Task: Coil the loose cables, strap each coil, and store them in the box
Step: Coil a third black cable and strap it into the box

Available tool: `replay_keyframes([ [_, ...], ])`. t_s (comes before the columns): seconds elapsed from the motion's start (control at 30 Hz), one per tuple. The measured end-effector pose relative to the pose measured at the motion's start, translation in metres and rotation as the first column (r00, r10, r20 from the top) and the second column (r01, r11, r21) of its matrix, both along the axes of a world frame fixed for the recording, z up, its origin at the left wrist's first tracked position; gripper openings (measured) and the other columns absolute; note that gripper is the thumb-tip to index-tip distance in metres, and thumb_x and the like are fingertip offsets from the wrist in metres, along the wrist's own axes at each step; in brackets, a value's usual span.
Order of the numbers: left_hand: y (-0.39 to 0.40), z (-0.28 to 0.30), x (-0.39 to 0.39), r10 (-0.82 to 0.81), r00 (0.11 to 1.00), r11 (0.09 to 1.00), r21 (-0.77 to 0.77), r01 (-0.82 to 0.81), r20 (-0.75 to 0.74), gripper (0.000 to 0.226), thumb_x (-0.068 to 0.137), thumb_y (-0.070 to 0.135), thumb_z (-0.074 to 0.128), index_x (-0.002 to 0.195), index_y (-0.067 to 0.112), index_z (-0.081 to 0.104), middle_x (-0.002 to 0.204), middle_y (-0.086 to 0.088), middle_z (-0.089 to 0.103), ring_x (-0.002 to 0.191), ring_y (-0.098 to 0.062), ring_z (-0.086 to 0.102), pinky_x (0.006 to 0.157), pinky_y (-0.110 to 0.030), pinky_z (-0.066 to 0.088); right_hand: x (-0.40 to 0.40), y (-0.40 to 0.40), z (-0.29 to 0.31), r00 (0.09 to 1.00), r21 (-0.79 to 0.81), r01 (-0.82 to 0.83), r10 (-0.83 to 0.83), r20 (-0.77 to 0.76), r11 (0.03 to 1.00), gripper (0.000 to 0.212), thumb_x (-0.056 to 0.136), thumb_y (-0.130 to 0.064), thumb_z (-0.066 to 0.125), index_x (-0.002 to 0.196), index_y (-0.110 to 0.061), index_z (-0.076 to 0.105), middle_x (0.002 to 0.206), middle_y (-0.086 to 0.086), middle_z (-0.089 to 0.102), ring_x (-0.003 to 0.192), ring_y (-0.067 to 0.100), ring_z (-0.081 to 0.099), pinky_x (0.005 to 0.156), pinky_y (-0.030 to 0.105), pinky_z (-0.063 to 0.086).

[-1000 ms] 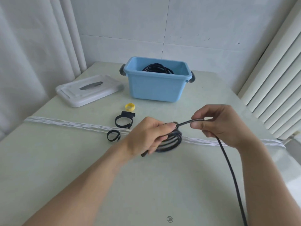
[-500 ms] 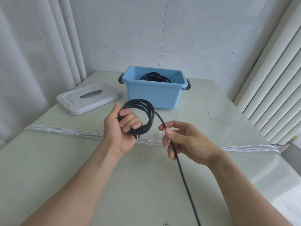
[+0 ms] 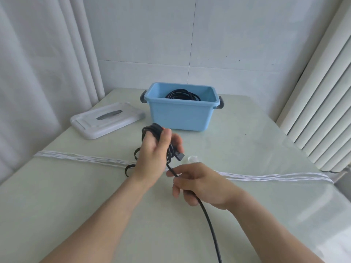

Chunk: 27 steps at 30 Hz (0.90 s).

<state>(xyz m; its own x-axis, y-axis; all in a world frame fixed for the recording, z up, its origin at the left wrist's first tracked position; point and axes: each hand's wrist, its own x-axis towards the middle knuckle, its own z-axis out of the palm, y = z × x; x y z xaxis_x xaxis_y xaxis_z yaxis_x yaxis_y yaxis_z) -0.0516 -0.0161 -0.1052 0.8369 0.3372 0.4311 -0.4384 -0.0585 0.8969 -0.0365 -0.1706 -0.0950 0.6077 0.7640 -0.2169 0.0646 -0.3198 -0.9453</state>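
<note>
- Two hands share one black cable: the left hand (image 3: 155, 149) grips the gathered coil (image 3: 152, 130), fingers and thumb curled round the loops, a plug end (image 3: 179, 156) jutting out beside the thumb.
- Just nearer than it, the right hand (image 3: 197, 182) pinches the loose run of cable (image 3: 209, 221), fingers loosely curled round it.
- Coiling looks underway, with cable trailing off the near edge; next, the run wants lifting round onto the loops.
- Straps (image 3: 130, 168) lie partly hidden behind the left wrist.
- Beyond the coil stands the blue box (image 3: 180, 114), already holding a black coil (image 3: 182, 94); its white lid (image 3: 106, 120) lies left of it.
</note>
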Motion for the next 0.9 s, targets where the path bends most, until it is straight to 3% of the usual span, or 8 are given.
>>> replay_keyframes([
  [0.1, -0.004, -0.003, -0.004, 0.166, 0.980, 0.941, 0.280, -0.191, 0.110, 0.019, 0.104, 0.016, 0.043, 0.097, -0.001, 0.041, 0.072, -0.008, 0.060, 0.062, -0.014, 0.058, 0.064, -0.020, 0.047, -0.001, -0.003, 0.006, 0.967, -0.019, 0.030, -0.034, -0.251, 0.999, 0.025, 0.103, -0.025, 0.054, 0.106, -0.002, 0.062, 0.059, 0.005, 0.060, 0.042, 0.017, 0.056, 0.044, 0.023, 0.045],
  [0.17, 0.005, -0.004, -0.003, 0.282, 0.944, 0.862, 0.388, -0.327, 0.170, 0.015, 0.099, 0.022, 0.047, 0.101, 0.008, 0.041, 0.073, 0.004, 0.057, 0.066, -0.007, 0.057, 0.068, -0.023, 0.048, -0.001, -0.012, 0.016, 0.944, -0.041, -0.115, 0.097, -0.314, 0.992, 0.024, 0.103, -0.026, 0.053, 0.105, -0.005, 0.065, 0.057, 0.005, 0.059, 0.039, 0.015, 0.054, 0.042, 0.023, 0.043],
  [0.27, 0.022, -0.006, -0.003, 0.285, 0.954, 0.806, 0.517, -0.289, 0.090, 0.018, 0.098, 0.032, 0.047, 0.102, 0.015, 0.043, 0.074, 0.011, 0.057, 0.066, -0.005, 0.058, 0.069, -0.033, 0.050, 0.005, -0.025, 0.024, 0.961, 0.002, -0.197, 0.193, -0.195, 0.980, 0.023, 0.102, -0.019, 0.053, 0.109, -0.006, 0.070, 0.059, 0.004, 0.055, 0.038, 0.012, 0.041, 0.042, 0.020, 0.034],
  [0.4, 0.015, -0.003, -0.009, 0.194, 0.970, 0.719, 0.694, -0.038, -0.148, 0.026, 0.102, 0.035, 0.048, 0.092, 0.011, 0.045, 0.069, 0.002, 0.060, 0.064, -0.017, 0.058, 0.066, -0.042, 0.047, 0.017, -0.033, 0.027, 0.986, 0.129, 0.027, -0.047, 0.160, 0.991, 0.021, 0.101, -0.017, 0.056, 0.103, -0.013, 0.077, 0.060, 0.000, 0.050, 0.047, 0.012, 0.033, 0.046, 0.018, 0.030],
  [0.5, 0.006, 0.002, -0.016, 0.023, 0.972, 0.828, 0.549, 0.113, -0.234, 0.043, 0.102, 0.045, 0.039, 0.077, 0.011, 0.048, 0.051, 0.009, 0.048, 0.047, -0.011, 0.042, 0.052, -0.030, 0.035, 0.023, -0.035, 0.021, 0.853, 0.188, 0.141, -0.215, 0.475, 0.972, 0.014, 0.096, -0.018, 0.065, 0.090, -0.016, 0.077, 0.059, -0.005, 0.063, 0.051, 0.009, 0.047, 0.052, 0.018, 0.038],
  [0.6, 0.001, 0.005, -0.020, -0.180, 0.939, 0.893, 0.352, 0.281, -0.292, 0.059, 0.095, 0.053, 0.037, 0.068, 0.001, 0.046, 0.044, 0.009, 0.033, 0.040, -0.010, 0.029, 0.047, -0.029, 0.024, 0.024, -0.032, 0.016, 0.770, 0.288, 0.265, -0.382, 0.512, 0.920, 0.010, 0.084, -0.026, 0.079, 0.078, -0.019, 0.076, 0.066, -0.001, 0.071, 0.059, 0.023, 0.062, 0.054, 0.032, 0.047],
  [0.73, -0.006, 0.008, -0.020, -0.368, 0.867, 0.909, 0.066, 0.411, -0.335, 0.049, 0.086, 0.053, 0.053, 0.056, 0.016, 0.039, 0.040, 0.003, 0.024, 0.034, -0.015, 0.018, 0.042, -0.028, 0.030, 0.026, -0.027, 0.014, 0.760, 0.408, 0.378, -0.531, 0.375, 0.831, 0.040, 0.058, -0.050, 0.087, 0.078, -0.017, 0.073, 0.074, 0.015, 0.073, 0.069, 0.041, 0.065, 0.064, 0.049, 0.054],
  [0.9, -0.010, 0.013, -0.021, -0.484, 0.824, 0.873, -0.222, 0.434, -0.294, 0.045, 0.086, 0.045, 0.047, 0.055, 0.021, 0.026, 0.036, 0.003, 0.018, 0.032, -0.015, 0.013, 0.044, -0.027, 0.038, 0.025, -0.025, 0.013, 0.810, 0.368, 0.332, -0.462, 0.361, 0.869, 0.038, 0.080, -0.052, 0.066, 0.082, -0.014, 0.070, 0.058, 0.002, 0.061, 0.052, 0.012, 0.050, 0.053, 0.026, 0.040],
])
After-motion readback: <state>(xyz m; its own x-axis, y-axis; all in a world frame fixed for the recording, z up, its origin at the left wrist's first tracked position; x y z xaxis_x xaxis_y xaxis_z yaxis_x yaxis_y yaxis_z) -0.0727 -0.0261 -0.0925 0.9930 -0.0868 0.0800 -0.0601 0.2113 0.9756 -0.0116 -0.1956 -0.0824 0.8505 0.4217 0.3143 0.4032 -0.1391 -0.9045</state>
